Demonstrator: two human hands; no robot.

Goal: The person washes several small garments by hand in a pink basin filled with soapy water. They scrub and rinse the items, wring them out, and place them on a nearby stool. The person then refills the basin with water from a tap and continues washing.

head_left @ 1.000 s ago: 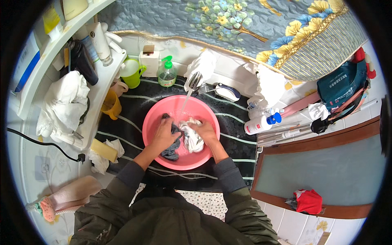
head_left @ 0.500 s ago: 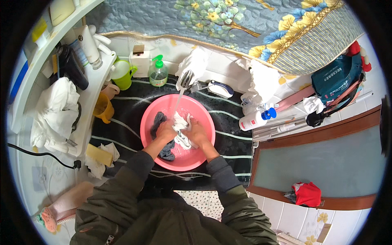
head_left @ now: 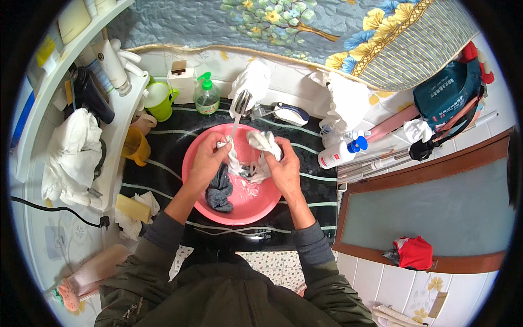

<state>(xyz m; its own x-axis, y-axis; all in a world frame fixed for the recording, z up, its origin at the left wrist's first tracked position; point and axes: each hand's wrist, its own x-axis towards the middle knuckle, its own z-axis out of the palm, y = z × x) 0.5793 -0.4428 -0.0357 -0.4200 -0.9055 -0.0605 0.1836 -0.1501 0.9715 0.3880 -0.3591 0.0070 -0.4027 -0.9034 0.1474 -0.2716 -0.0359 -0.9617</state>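
Observation:
Water runs from a chrome faucet (head_left: 241,103) into a pink basin (head_left: 235,220). Over the basin a wet white sock (head_left: 263,167) sags between my two hands, its middle hanging low near the water. My left hand (head_left: 207,159) pinches one end between thumb and fingers. At the other end, bunched up, my right hand (head_left: 285,168) is closed around the fabric. A dark grey sock (head_left: 219,192) lies crumpled in the basin's left side, just below my left hand. The palms of both hands are hidden.
The basin stands on a black counter (head_left: 313,191) with pale wavy lines. Behind it are a green pump bottle (head_left: 207,98) and a scrub brush (head_left: 291,114). A yellow cup (head_left: 136,146) is at left, a white bottle with blue pump (head_left: 340,153) at right. A shelf (head_left: 115,158) curves along the left.
Both hands have lifted and spread apart, my left toward the left and my right toward the right. The white sock, bunched low in the basin before, is now raised and stretched between them.

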